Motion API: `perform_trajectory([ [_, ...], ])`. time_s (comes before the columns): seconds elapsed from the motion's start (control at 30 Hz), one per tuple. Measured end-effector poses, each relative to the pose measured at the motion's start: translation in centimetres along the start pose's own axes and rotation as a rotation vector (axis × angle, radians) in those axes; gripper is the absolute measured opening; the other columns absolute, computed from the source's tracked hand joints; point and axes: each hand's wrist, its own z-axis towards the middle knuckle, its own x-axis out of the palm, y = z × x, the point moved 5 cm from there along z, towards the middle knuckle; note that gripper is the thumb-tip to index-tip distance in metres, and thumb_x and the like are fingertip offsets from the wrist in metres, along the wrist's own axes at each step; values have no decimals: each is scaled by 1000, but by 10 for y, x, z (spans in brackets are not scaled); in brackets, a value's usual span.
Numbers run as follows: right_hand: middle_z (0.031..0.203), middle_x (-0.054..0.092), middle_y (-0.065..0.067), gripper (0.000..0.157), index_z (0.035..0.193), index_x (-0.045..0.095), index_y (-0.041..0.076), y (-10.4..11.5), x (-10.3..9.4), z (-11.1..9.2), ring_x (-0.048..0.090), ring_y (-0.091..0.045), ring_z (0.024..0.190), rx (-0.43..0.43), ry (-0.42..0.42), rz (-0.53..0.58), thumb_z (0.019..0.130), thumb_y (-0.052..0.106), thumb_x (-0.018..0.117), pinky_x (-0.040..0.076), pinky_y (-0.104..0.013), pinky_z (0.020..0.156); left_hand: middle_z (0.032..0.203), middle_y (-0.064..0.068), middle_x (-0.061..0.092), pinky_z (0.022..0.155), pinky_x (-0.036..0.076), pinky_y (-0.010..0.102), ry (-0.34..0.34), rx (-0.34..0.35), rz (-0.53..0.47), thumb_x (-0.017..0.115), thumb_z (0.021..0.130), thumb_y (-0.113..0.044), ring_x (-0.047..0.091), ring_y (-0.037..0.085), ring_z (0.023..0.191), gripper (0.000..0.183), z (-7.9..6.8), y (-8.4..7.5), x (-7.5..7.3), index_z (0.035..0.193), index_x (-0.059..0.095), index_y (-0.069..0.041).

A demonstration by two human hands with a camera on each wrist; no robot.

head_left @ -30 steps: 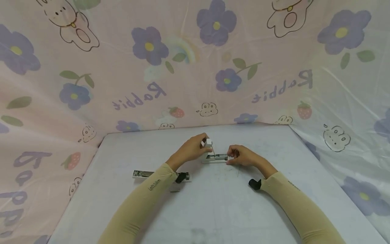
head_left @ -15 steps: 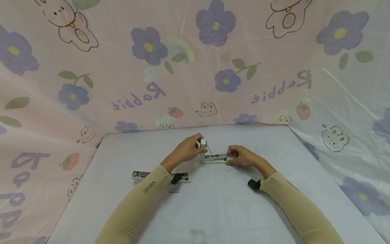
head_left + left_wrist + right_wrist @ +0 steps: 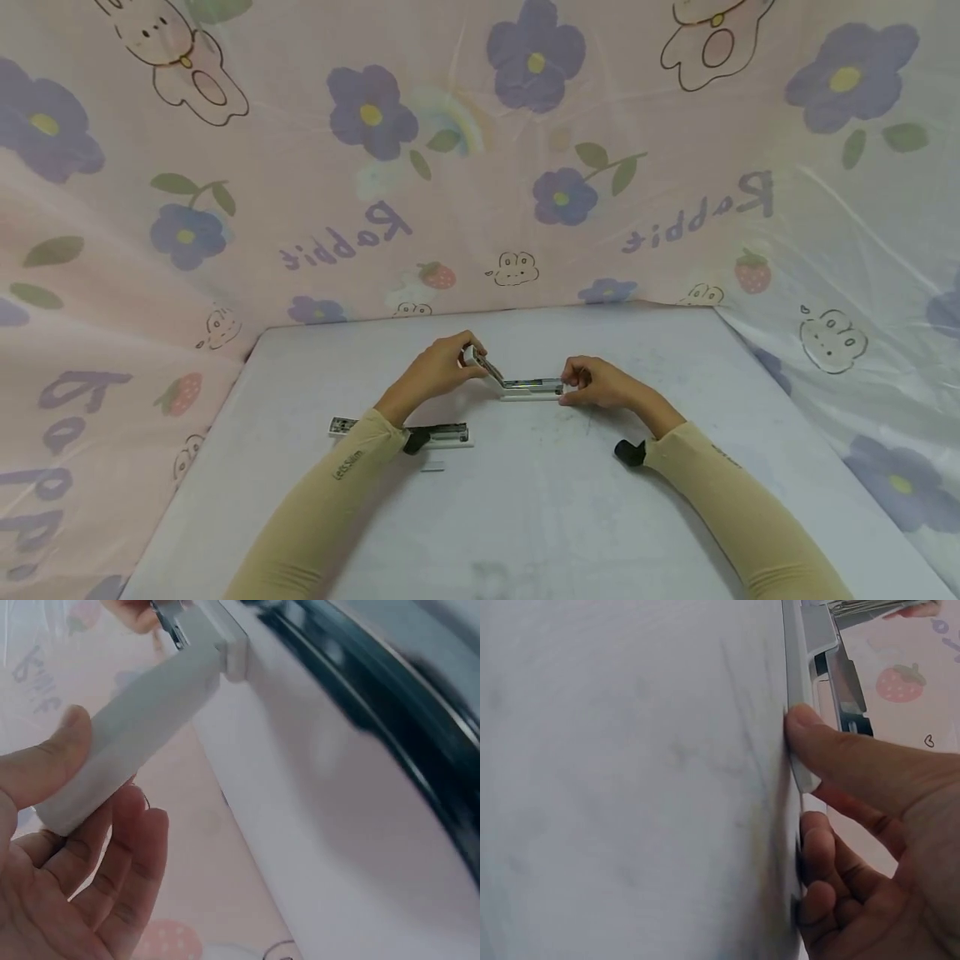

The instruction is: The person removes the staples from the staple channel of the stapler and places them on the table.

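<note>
A white stapler (image 3: pixel 534 396) lies opened out near the middle of the table, its dark metal staple channel bared. My left hand (image 3: pixel 431 371) grips the raised top arm, which leans back to the left. In the left wrist view, thumb and fingers hold this white top arm (image 3: pixel 142 724) from either side. My right hand (image 3: pixel 603 385) pinches the base's right end. The right wrist view has that thumb pressed on the white base (image 3: pixel 801 690), the other fingers curled behind it.
Left of my hands lies a second opened stapler (image 3: pixel 450 435), partly covered by my left forearm and wrist mount; its dark metal (image 3: pixel 367 705) looms close in the left wrist view. A short strip of staples (image 3: pixel 432 467) lies in front. A printed curtain (image 3: pixel 465 183) surrounds the white table (image 3: pixel 525 517).
The stapler's top arm has swung from near upright back and down to the left, my left hand moving with it. My right hand keeps its hold on the base.
</note>
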Motion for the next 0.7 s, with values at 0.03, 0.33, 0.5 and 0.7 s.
perform_trajectory([
  [0.03, 93, 57, -7, 29, 102, 64, 9, 0, 0, 0, 50, -21, 85, -1, -1, 0, 91, 17, 89, 43, -31, 74, 95, 0, 64, 67, 44, 32, 1, -9, 7, 84, 97, -29, 56, 16, 82, 32, -1, 2, -1, 124, 69, -18],
  [0.33, 93, 56, -6, 29, 102, 65, 9, 2, -2, -2, 50, -21, 86, -10, -1, -7, 91, 18, 89, 43, -30, 75, 96, -2, 69, 75, 49, 38, 31, -85, 74, 86, 94, -30, 58, 16, 81, 34, -9, 14, -3, 122, 71, -18],
  [0.5, 93, 56, -6, 28, 102, 64, 9, 2, -2, -2, 50, -21, 86, -20, -6, -8, 91, 17, 89, 43, -30, 75, 109, 0, 74, 87, 55, 46, 67, -92, 136, 85, 95, -28, 65, 17, 91, 31, -12, 14, -2, 120, 70, -17],
  [0.7, 92, 56, -5, 28, 102, 64, 10, 0, 0, -1, 50, -21, 85, -25, -2, -13, 90, 17, 89, 43, -30, 74, 118, 3, 76, 91, 56, 47, 109, -104, 185, 84, 96, -25, 67, 18, 96, 28, -16, 14, 2, 118, 69, -15],
])
